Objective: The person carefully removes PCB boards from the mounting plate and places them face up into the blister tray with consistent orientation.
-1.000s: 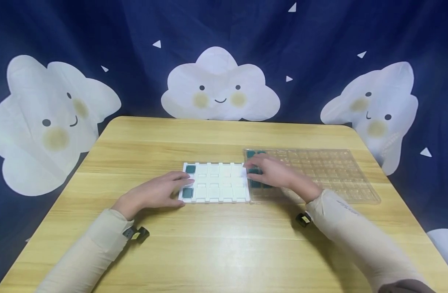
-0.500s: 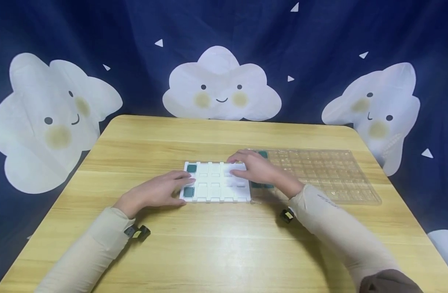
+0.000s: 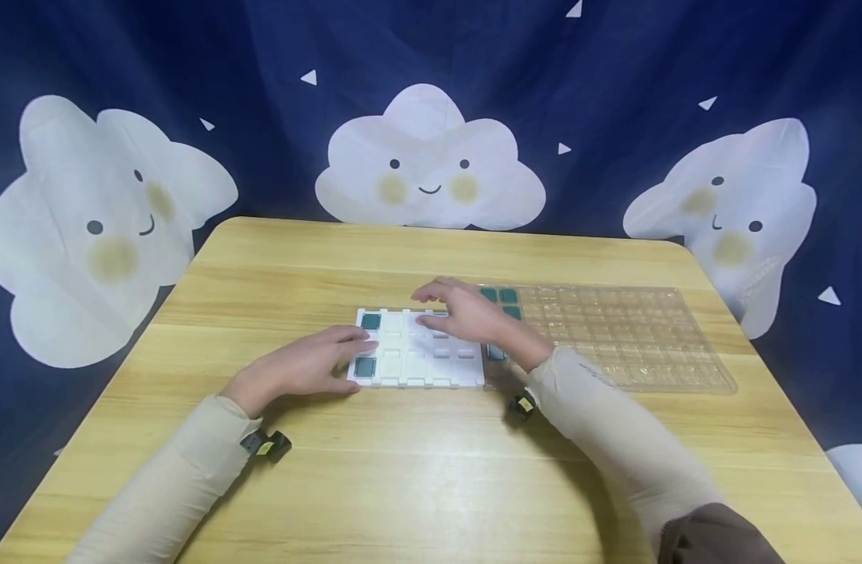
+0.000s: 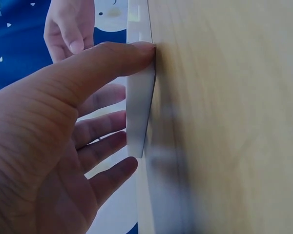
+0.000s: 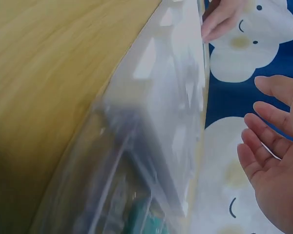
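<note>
A white compartment tray (image 3: 423, 372) lies mid-table, with two dark green square chips visible at its left end, one at the back (image 3: 370, 321) and one at the front (image 3: 365, 366). My left hand (image 3: 300, 364) rests on that end. In the left wrist view its thumb (image 4: 141, 51) touches the tray's near edge, and its spread fingers reach over the top. Above the tray's back right part is my right hand (image 3: 466, 312), fingers loosely bent and apart. The right wrist view shows no object in that hand (image 5: 278, 141). It hides some compartments.
A clear plastic tray (image 3: 614, 337) adjoins the white tray's right side. Several green chips (image 3: 508, 295) sit in its left columns, partly hidden by my right hand and wrist. A blue curtain (image 3: 578, 78) with clouds hangs behind the wooden table (image 3: 402, 470).
From the clear tray's left columns, my right hand has moved left over the white tray, its fingers now further apart. My left hand stays at the white tray's left end.
</note>
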A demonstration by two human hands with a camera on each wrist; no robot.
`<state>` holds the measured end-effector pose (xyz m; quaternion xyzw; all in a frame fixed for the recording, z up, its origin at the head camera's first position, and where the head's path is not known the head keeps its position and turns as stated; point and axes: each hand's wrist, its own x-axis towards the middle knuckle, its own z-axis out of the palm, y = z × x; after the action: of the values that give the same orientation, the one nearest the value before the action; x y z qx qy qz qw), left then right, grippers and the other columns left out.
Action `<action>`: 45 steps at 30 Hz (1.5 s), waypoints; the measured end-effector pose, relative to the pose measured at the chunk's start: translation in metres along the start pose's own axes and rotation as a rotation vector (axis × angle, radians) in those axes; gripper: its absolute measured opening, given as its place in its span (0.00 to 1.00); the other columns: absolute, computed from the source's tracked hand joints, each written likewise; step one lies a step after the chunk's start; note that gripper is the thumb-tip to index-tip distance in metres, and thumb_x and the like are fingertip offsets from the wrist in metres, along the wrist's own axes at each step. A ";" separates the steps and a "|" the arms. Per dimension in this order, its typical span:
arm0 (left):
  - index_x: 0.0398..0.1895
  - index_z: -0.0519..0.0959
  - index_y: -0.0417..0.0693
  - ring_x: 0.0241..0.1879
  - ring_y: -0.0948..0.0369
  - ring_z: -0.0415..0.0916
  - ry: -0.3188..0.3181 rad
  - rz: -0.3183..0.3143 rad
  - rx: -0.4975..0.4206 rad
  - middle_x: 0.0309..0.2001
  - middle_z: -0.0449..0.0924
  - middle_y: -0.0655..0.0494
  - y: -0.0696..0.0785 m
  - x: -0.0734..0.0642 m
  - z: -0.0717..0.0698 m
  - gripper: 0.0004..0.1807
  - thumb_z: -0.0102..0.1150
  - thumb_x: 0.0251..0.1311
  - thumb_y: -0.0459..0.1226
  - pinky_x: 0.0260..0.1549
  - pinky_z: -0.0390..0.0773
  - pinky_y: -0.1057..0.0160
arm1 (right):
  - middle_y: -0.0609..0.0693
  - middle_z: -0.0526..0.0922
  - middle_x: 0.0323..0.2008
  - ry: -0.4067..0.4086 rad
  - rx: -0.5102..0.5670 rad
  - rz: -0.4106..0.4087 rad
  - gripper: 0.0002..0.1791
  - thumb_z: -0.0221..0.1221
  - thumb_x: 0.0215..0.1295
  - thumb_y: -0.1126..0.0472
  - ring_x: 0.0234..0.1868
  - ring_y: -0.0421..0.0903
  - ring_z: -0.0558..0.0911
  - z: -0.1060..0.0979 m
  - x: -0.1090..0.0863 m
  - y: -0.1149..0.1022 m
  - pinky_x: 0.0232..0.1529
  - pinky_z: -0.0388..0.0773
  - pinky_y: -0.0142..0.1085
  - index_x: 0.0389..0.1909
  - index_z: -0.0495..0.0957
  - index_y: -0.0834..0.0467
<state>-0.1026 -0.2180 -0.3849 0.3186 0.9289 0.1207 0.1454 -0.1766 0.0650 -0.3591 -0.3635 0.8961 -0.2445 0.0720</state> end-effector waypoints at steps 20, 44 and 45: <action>0.71 0.67 0.48 0.69 0.48 0.59 0.022 0.043 0.021 0.70 0.63 0.45 -0.002 0.001 0.000 0.40 0.67 0.58 0.52 0.67 0.62 0.47 | 0.51 0.79 0.56 -0.085 0.047 -0.019 0.24 0.62 0.66 0.53 0.55 0.45 0.77 0.026 0.047 -0.018 0.57 0.74 0.36 0.61 0.75 0.57; 0.69 0.70 0.46 0.67 0.47 0.62 0.060 0.077 0.046 0.68 0.64 0.43 -0.002 0.000 0.001 0.40 0.68 0.56 0.53 0.66 0.64 0.47 | 0.50 0.80 0.54 -0.177 -0.001 -0.037 0.26 0.67 0.61 0.53 0.54 0.45 0.77 0.050 0.070 -0.026 0.61 0.71 0.37 0.59 0.77 0.58; 0.69 0.70 0.46 0.67 0.47 0.62 0.062 0.080 0.046 0.68 0.65 0.43 -0.002 0.000 0.001 0.40 0.68 0.56 0.52 0.66 0.64 0.48 | 0.50 0.80 0.53 -0.178 -0.002 -0.036 0.26 0.67 0.61 0.53 0.54 0.45 0.77 0.050 0.071 -0.026 0.61 0.71 0.37 0.59 0.77 0.58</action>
<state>-0.1031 -0.2196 -0.3861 0.3549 0.9219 0.1151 0.1042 -0.1966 -0.0186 -0.3865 -0.4001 0.8796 -0.2114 0.1465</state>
